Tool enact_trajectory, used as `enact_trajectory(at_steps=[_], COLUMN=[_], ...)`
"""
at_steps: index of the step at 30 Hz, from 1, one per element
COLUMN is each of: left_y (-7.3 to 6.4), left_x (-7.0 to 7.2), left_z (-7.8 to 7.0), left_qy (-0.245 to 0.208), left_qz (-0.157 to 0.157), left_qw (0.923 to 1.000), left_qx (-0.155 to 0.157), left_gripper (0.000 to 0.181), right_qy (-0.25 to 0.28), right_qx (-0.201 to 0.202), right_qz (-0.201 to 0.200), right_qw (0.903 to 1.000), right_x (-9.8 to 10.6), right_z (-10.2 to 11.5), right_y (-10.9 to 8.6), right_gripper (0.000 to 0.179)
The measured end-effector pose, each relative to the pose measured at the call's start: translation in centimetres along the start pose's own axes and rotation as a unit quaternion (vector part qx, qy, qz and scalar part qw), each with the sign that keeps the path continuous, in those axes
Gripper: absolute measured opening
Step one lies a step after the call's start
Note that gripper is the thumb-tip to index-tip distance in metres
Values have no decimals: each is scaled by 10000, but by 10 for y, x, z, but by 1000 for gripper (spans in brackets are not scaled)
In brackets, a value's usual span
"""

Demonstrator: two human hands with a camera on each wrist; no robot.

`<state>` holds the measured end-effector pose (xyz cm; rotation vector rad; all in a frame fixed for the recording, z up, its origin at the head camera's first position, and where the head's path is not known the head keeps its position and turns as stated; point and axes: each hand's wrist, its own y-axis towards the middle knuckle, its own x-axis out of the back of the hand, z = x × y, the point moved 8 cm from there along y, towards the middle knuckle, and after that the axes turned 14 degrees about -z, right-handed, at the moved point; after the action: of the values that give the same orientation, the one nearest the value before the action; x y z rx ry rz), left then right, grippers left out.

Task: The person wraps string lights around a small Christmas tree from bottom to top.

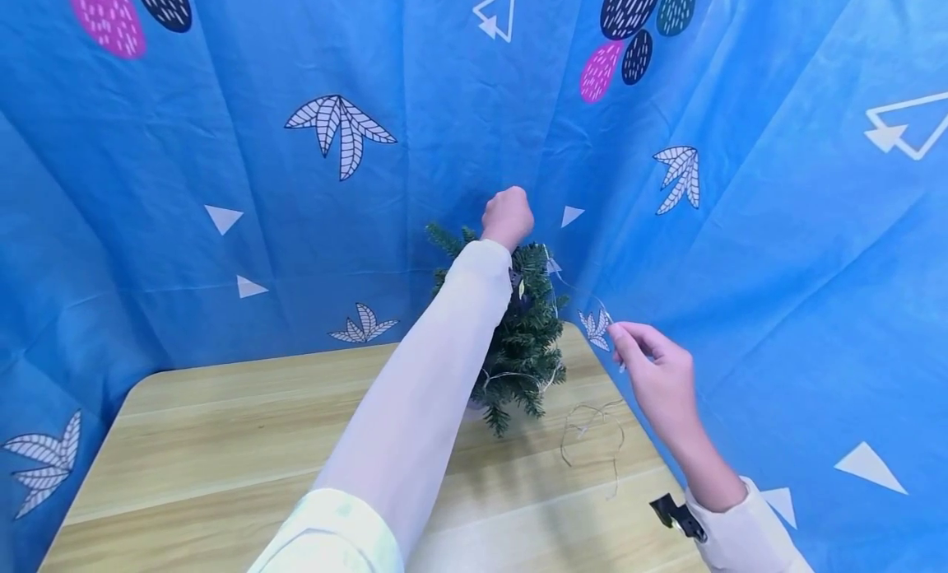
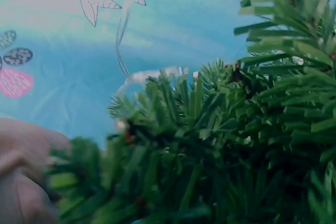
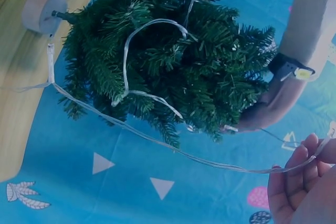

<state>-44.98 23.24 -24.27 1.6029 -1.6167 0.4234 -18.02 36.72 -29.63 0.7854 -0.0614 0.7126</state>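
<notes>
A small artificial Christmas tree [image 1: 522, 334] stands on the wooden table, partly covered by the left sleeve. At its top, my left hand [image 1: 508, 215] is curled tightly, and green branches [image 2: 157, 150] run up to its fingers in the left wrist view. My right hand [image 1: 662, 379] is off to the tree's right, pinching a thin clear string-light wire [image 3: 184, 156] between thumb and fingers. Part of that wire loops over the branches. The left fingertips are mostly hidden.
Loose coils of wire [image 1: 592, 433] lie on the table [image 1: 244, 441] right of the tree. The tree has a round pale base [image 3: 41, 11]. A patterned blue curtain [image 1: 311, 252] hangs close behind and to the right.
</notes>
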Motion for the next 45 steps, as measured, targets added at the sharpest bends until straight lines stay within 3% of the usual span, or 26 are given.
enact_trajectory(at_steps=[6,11,14,17,21,26,31,37,41,45], left_y=[-10,-35,-57,-80,-107,-131,-144,-153,-159,-164], left_x=[14,19,21,24,29,32,26,13,5,4], left_z=[-14,-29,-34,-35,-34,-23,-8,4,7,1], left_qy=[331,149,-156,-578,-1164,-1713,-2384,-2857,-2917,-2559], left_qz=[-281,-195,-85,-67,22,136,273,374,491,325], left_qw=[9970,9928,9910,9884,9816,9738,9606,9433,9404,9448], left_qx=[-641,-1173,-1329,-1403,-1515,-1491,-1400,-1648,-1680,-2019], left_gripper=[23,25,15,30,31,30,28,31,33,29], right_qy=[70,91,36,36,111,210,215,196,207,245], right_qx=[29,51,6,-35,-24,14,-20,-97,-198,-208], right_qz=[54,14,33,45,22,-7,-11,92,312,415], right_qw=[10000,9999,10000,10000,9999,9998,9998,9997,9991,9986], right_x=[-1,-2,-4,-5,-6,-7,-10,-15,-22,-25], right_z=[1,1,1,1,3,6,9,9,7,5], right_y=[5,7,7,5,4,3,1,-4,-11,-14], right_gripper=[25,25,26,27,27,26,26,28,29,30])
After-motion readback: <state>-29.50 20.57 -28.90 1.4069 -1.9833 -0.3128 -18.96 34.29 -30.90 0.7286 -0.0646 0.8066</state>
